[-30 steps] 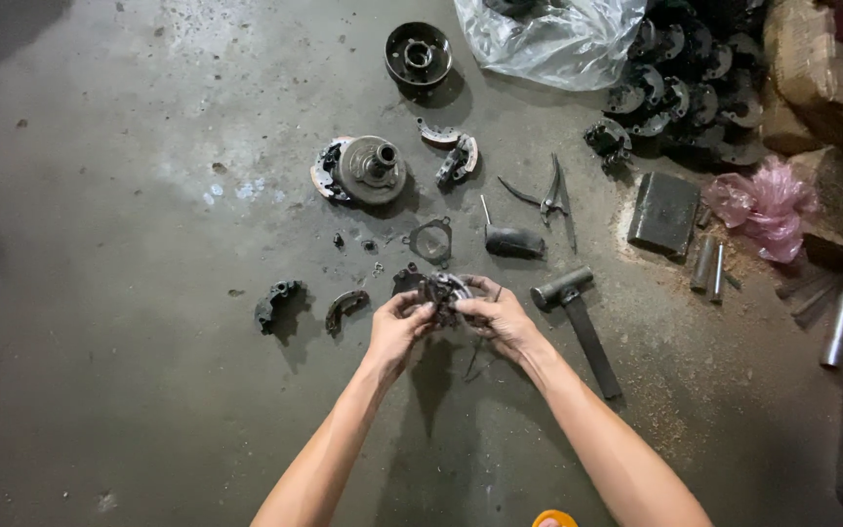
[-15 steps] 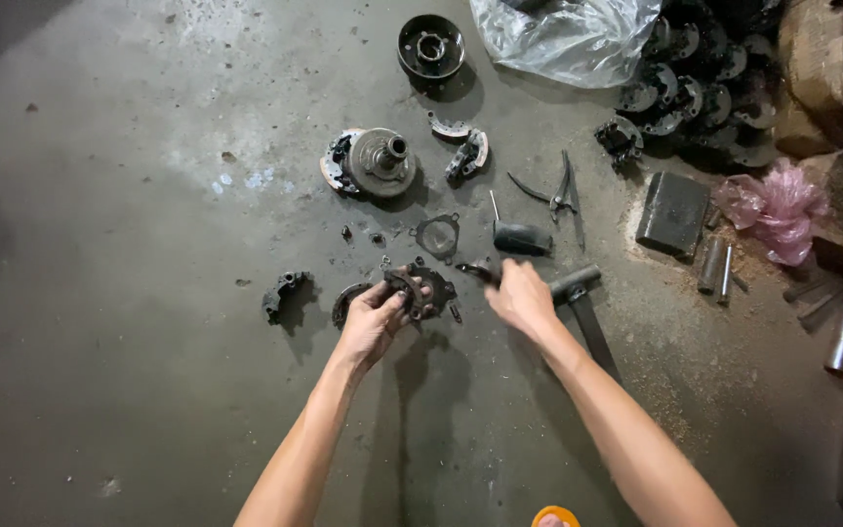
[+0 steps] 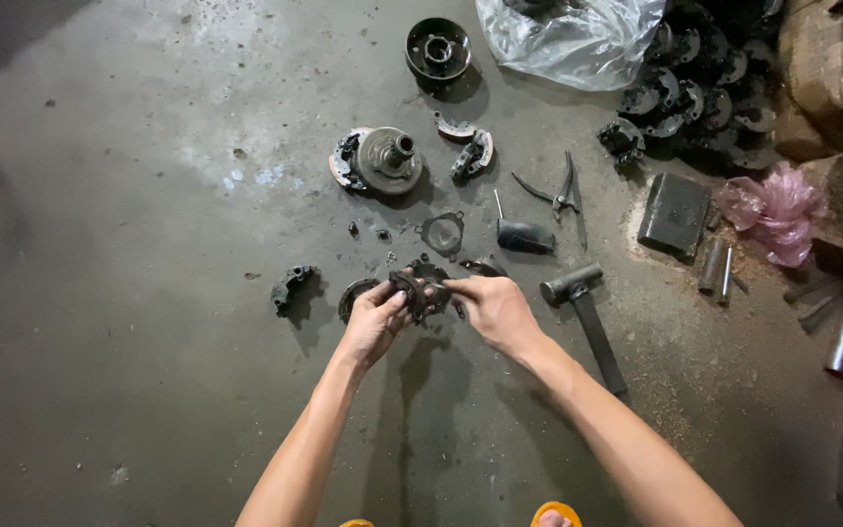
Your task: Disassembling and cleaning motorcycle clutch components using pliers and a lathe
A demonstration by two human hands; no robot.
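Hands meet again over the dark, greasy round metal clutch part (image 3: 420,293), which is lifted just above the grey concrete floor (image 3: 129,293). Half a second ago the right hand (image 3: 495,310) was reaching out toward the steel hammer with the dark handle (image 3: 587,317); now it is back at the part, fingers pinched narrow against its right edge, and holding nothing else that I can make out. The left hand (image 3: 375,320) is curled around the part's left side, gripping it much as before. So the part never got set down; work on it goes on by hand, the hammer untouched beside the right wrist. Nearby lie a curved dark brake-shoe piece (image 3: 290,288) to the left, a thin metal ring (image 3: 443,234) just beyond, a round hub with a centre shaft (image 3: 382,159) farther off, and circlip pliers (image 3: 560,195) to the right
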